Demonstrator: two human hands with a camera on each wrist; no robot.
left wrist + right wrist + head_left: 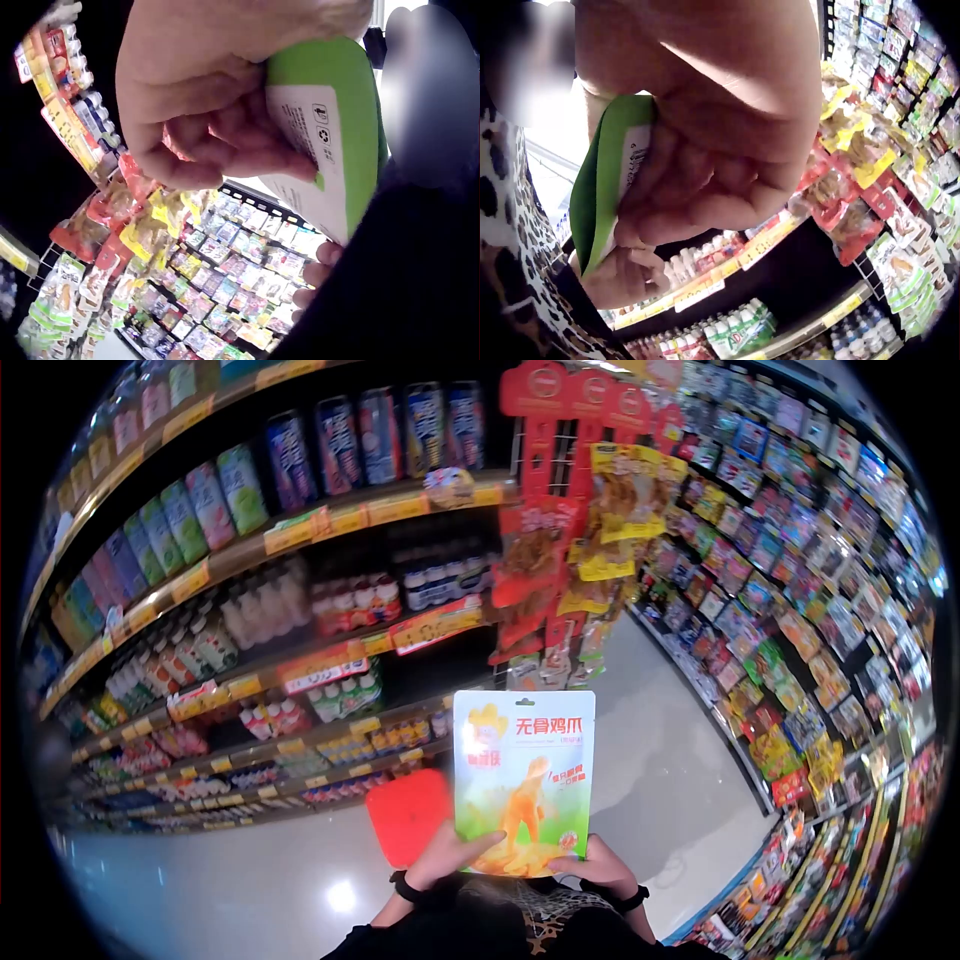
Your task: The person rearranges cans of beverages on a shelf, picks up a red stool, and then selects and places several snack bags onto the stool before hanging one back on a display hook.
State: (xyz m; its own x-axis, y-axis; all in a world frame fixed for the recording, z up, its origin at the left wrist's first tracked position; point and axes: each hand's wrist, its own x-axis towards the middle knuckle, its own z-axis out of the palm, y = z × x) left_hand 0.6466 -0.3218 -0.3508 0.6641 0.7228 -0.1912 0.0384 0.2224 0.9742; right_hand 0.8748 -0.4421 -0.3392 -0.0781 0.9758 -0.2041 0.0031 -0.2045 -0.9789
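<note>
A white, green and orange snack bag is held upright in front of the body, its printed front facing the head camera. The left hand grips its lower left corner, thumb over the front. At the lower right corner the right hand pinches it, thumb also on the front. In the left wrist view, curled fingers of the left hand lie against the bag's printed back. The right wrist view has the right hand curled behind the bag's green edge.
Shelves of drinks stand at the left. Hanging snack packs are on a red rack beyond the bag, and a wall of packaged goods lines the right. A red object is on the pale floor, left of the bag.
</note>
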